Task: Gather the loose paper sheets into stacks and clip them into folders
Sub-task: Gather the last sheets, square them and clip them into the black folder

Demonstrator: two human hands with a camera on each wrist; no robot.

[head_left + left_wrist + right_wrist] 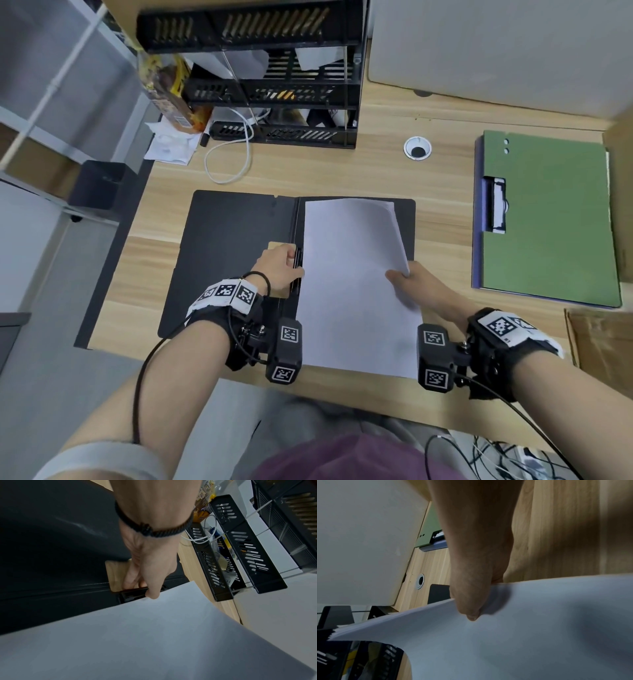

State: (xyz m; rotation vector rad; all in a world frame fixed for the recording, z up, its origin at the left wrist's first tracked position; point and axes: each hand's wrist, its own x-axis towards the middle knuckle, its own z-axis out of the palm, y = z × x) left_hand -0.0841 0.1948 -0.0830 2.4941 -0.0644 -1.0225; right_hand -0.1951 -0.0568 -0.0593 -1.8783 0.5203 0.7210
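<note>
A black folder (233, 257) lies open on the wooden desk (442, 246). A stack of white paper sheets (352, 274) covers its right half and overhangs the desk's near edge. My left hand (291, 263) is at the folder's spine, fingers curled round the black clip (297, 270); in the left wrist view the fingers (133, 580) hook the clip bar (133, 595) beside the paper's edge (154, 635). My right hand (399, 275) pinches the stack's right edge, which is lifted and curled; the thumb (471, 609) lies on top of the sheets (522, 628).
A green folder (548, 219) lies closed on a blue one at the right. A black tiered tray (284, 96), a snack bag (171, 92) and a white cable (233, 154) sit at the back. A cable grommet (417, 148) is behind the folder; cardboard (596, 339) lies near right.
</note>
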